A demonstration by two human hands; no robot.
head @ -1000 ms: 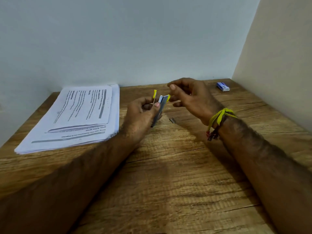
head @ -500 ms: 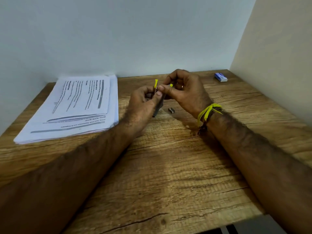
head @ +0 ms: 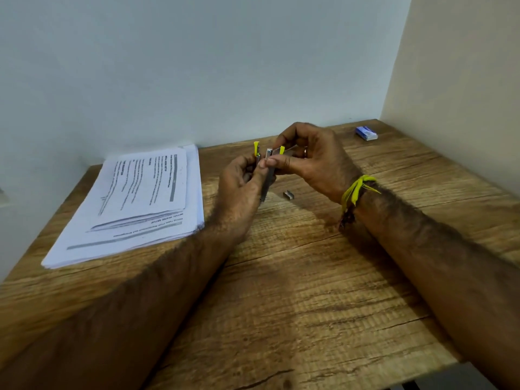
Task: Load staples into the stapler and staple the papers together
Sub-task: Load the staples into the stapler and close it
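My left hand (head: pixel 242 181) grips the stapler (head: pixel 267 175) upright above the wood-grain table (head: pixel 295 291); my right hand (head: pixel 312 161) pinches its top end. Loose staple strip (head: pixel 288 195) on table just below right hand. Papers (head: pixel 135 204) stacked left of left hand. Small blue box (head: pixel 366 133) far right, nr corner where pale walls (head: pixel 197 66) meet.

I am seeing the stapler (head: pixel 267 175), a slim grey metal one with yellow tips, standing nearly upright above the worktop (head: pixel 309 291), opened out. A short strip of staples (head: pixel 288 195) is lying just right of it. The stack of printed papers (head: pixel 135 204) is lying flat at the left, well apart.
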